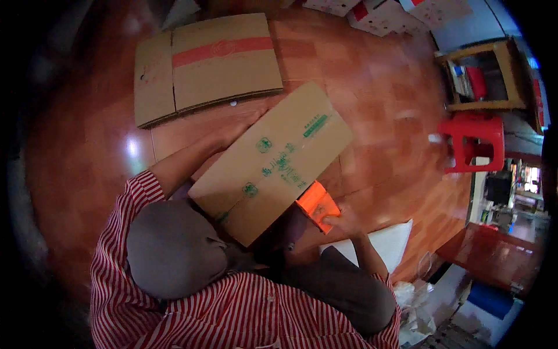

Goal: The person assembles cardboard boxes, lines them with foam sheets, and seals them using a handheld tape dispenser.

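Observation:
A brown cardboard box with green print lies slanted in front of my legs, its flat face upward. My left hand grips the box along its far left side, with the fingers mostly hidden behind the edge. On the near right side, my right hand is closed around an orange tape dispenser. The dispenser's front end meets the box's right edge; the tape itself cannot be made out.
Flattened cardboard boxes with a red band lie on the tiled floor at the far left. A red plastic stool stands at the right below a wooden-framed shelf. A white sheet and crumpled plastic bags are near my right arm.

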The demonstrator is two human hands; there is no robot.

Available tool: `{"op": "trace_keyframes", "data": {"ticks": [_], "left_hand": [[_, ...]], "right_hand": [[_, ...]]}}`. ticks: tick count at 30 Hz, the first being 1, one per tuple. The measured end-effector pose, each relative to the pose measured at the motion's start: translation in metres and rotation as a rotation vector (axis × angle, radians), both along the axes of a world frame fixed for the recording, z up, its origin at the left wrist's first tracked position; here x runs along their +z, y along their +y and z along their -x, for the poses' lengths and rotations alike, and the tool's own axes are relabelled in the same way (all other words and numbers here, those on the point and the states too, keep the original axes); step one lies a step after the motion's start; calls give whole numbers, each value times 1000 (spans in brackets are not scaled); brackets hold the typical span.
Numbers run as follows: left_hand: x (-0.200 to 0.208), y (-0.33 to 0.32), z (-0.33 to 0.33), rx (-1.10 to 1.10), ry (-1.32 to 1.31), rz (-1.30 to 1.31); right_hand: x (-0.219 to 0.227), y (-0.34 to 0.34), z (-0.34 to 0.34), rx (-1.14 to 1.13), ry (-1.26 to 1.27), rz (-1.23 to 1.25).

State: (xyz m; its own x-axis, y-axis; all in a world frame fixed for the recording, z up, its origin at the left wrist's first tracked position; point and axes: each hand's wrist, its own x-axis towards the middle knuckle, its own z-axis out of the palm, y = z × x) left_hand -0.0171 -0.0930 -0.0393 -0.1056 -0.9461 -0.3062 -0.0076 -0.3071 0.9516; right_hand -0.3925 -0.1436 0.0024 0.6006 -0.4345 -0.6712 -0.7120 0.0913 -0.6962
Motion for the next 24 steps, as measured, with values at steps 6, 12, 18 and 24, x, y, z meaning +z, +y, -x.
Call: {"op": "trace_keyframes", "data": {"ticks": [6, 12, 18, 24], "left_hand": [[49, -24, 12, 137, 65, 157], [80, -26, 81, -385, -1418, 610], [86, -24, 82, -389, -1458, 588], [77, -30, 80, -369, -1463, 562]], "right_hand": [[2, 3, -3, -12, 67, 2], [0, 17, 11, -46, -83, 47], [-9, 29, 74, -145, -6, -141], [-27, 39, 98, -185, -25, -47]]}}
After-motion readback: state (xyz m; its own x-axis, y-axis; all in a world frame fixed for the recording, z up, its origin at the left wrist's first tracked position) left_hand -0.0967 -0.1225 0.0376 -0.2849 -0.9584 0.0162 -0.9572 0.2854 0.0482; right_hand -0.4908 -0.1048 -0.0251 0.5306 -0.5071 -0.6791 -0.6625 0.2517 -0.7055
